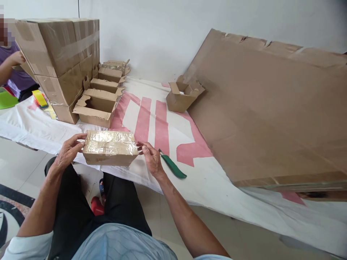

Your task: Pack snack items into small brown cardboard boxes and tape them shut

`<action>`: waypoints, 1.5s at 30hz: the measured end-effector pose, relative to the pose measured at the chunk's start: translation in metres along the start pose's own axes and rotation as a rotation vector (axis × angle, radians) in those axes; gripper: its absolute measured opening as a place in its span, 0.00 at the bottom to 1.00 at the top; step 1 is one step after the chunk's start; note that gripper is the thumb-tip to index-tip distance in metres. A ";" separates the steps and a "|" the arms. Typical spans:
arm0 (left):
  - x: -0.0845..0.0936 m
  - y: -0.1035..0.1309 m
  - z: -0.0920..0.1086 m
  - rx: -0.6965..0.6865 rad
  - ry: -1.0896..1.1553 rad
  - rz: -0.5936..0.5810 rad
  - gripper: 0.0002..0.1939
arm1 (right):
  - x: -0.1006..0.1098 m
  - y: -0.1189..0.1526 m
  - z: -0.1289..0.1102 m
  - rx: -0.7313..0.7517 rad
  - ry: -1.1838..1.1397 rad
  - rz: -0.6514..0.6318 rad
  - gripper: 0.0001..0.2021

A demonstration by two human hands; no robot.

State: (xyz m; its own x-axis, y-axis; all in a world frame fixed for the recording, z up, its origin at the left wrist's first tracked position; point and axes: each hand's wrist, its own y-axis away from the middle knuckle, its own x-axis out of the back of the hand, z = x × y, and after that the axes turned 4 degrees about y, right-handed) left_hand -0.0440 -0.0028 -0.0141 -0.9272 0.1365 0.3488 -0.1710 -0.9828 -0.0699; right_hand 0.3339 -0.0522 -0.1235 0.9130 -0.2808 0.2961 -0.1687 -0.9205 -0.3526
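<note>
A small cardboard box [110,159] with clear, shiny tape across its top is held between my two hands at the table's near edge. My left hand [71,150] grips its left end, thumb and fingers against the side. At the opposite end, my right hand [151,157] has its fingers on the box's right side; part of them is hidden behind the thumb. Just right of that hand lies a knife with a green handle [175,167] on the cloth. Behind the box stands an open cardboard box [94,117] with its flaps raised.
Taped boxes [61,47] form a tall stack at the left, with several open boxes in a row beside it. A small open box [177,103] leans near a huge tilted carton [271,115]. A yellow tape dispenser [39,98] lies far left, near another person's hand [17,58].
</note>
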 end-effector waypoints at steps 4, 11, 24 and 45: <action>0.000 -0.004 -0.006 0.011 0.017 -0.021 0.38 | 0.000 0.009 -0.002 -0.058 -0.002 -0.015 0.21; -0.020 -0.012 -0.002 -0.150 -0.186 -0.069 0.41 | -0.002 0.027 0.008 -0.123 -0.009 -0.126 0.24; -0.025 -0.085 0.012 -0.021 -0.194 0.028 0.24 | -0.002 0.035 0.009 -0.216 -0.027 -0.205 0.22; -0.025 -0.109 0.011 -0.090 -0.174 0.032 0.14 | -0.044 0.043 -0.006 -0.636 -0.500 -0.134 0.27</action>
State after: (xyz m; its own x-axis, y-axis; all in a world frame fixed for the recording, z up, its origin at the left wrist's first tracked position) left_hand 0.0020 0.1000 -0.0049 -0.8622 0.0740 0.5011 -0.1789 -0.9700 -0.1646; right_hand 0.2839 -0.0807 -0.1463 0.9727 -0.1416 -0.1841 -0.0877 -0.9579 0.2732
